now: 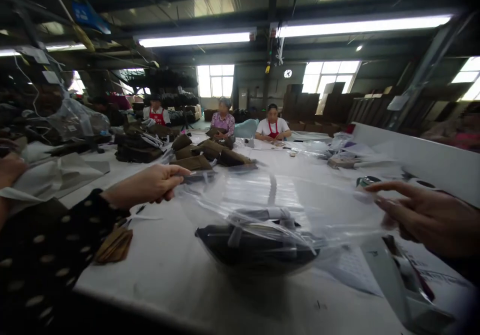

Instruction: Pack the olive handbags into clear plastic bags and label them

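Though apart, hands [150,186] [425,217] seemingly on bag [300,195].

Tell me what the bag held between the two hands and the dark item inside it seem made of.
The bag, stretched between the left hand and right hand: thin clear plastic film, glossy; see-through, wrinkled, with glare. The dark item: perhaps matte black fabric or leather-like material; the film blurs it.

Head cam, facing fwd/down across table [168,270], close to hands, single view.
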### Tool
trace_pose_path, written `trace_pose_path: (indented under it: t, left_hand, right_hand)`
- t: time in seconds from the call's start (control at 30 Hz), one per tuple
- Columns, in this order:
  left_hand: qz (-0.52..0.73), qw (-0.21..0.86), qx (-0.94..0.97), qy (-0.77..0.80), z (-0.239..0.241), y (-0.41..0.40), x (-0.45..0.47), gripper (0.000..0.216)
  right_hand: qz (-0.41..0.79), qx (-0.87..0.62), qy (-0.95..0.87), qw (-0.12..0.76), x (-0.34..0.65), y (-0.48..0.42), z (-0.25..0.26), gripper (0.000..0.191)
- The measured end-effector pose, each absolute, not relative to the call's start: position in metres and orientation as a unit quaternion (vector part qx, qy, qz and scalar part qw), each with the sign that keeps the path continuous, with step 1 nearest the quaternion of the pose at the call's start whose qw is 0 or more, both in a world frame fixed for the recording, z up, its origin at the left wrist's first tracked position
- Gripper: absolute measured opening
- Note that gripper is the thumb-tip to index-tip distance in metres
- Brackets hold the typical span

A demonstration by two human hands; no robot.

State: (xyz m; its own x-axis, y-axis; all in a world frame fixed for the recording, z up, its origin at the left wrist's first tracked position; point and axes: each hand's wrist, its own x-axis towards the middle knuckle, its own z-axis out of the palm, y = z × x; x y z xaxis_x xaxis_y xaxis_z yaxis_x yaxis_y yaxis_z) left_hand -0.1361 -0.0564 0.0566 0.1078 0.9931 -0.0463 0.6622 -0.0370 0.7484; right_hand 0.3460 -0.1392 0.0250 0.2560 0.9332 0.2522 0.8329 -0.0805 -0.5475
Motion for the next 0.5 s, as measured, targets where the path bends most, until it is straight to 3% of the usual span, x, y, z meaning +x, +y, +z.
trace_pose_path:
  t: [0.1, 0.27, 0.43, 0.5]
  left_hand:
    - [0.218, 0.350, 0.675, 0.612, 0.063, -0.034, -0.131, 0.035]
    - [0.165, 0.376, 0.694, 0.591, 0.055, -0.013, -0.126, 0.038]
    - [0.214, 0.376, 0.683, 0.588, 0.065, -0.001, -0.120, 0.036]
    - [0.234, 0.398, 0.661, 0.592, 0.065, 0.003, -0.126, 0.034]
  right_hand:
    - [0.136, -0.760, -0.604, 0.197, 0.339, -0.123, 0.061, 0.015]
    - [0.128, -0.757, -0.627, 0.131, 0.329, -0.111, 0.059, 0.012]
    - [0.177, -0.762, -0.599, 0.170, 0.346, -0.102, 0.060, 0.014]
    - [0.213, -0.760, -0.578, 0.207, 0.363, -0.101, 0.053, 0.025]
